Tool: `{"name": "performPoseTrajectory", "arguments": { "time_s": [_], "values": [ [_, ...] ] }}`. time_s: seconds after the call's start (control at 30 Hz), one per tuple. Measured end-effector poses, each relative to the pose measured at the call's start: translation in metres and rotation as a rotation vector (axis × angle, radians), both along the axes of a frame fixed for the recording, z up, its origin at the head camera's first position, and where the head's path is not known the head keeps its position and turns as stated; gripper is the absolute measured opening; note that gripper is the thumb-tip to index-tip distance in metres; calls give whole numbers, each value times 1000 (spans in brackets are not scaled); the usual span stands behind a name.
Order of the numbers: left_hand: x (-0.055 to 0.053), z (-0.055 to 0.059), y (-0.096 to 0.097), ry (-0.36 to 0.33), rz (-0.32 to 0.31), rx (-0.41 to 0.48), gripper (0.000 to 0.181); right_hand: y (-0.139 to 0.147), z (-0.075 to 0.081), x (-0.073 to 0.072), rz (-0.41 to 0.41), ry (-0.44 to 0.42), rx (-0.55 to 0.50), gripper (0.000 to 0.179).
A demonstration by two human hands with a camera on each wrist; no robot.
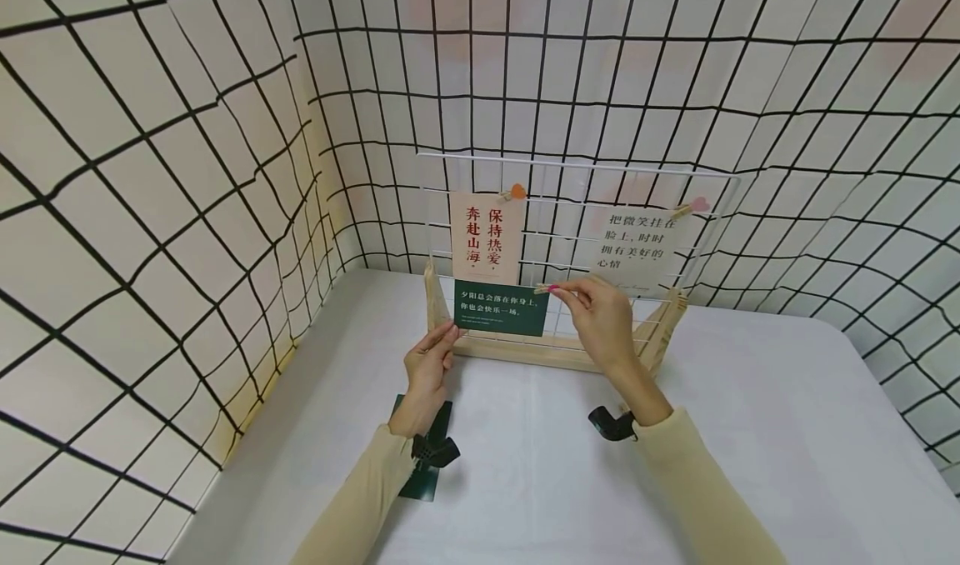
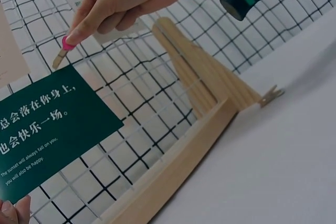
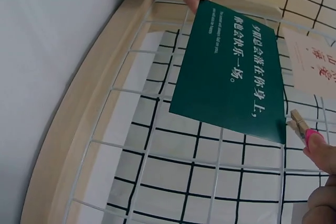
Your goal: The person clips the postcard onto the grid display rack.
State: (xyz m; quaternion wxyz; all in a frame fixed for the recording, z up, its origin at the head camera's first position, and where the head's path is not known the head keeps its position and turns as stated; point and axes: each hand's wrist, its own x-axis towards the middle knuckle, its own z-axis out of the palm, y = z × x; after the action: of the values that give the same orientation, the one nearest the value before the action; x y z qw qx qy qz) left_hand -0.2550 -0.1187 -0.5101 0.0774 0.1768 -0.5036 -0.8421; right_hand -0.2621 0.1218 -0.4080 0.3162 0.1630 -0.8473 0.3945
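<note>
LH (image 1: 428,367) holds grn card (image 1: 501,319), RH (image 1: 604,322) pinches peg (image 3: 298,121).

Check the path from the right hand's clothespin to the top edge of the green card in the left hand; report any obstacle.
Nothing visible stands in the way: the clothespin is right by the upper right corner of the green card. The red-lettered card hangs above, farther left than the clothespin.

Long sleeves (image 1: 708,490) are pale yellow, w/ blk wrist cams (image 1: 612,423) L & R.
</note>
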Motion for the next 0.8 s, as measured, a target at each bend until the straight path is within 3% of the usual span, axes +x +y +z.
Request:
{"name": "performPoseTrajectory", "arguments": {
  "time_s": [0.3,0.6,0.8],
  "values": [
    [-2,-1,3,30,10,41,13,-7,6,-2,-34,-5,113,15],
    [-2,0,4,20,31,39,13,-11,13,-4,-66,-79,179,17],
    [-2,-1,5,32,41,20,27,-13,15,-3,-69,-98,182,17]
  ]
}}
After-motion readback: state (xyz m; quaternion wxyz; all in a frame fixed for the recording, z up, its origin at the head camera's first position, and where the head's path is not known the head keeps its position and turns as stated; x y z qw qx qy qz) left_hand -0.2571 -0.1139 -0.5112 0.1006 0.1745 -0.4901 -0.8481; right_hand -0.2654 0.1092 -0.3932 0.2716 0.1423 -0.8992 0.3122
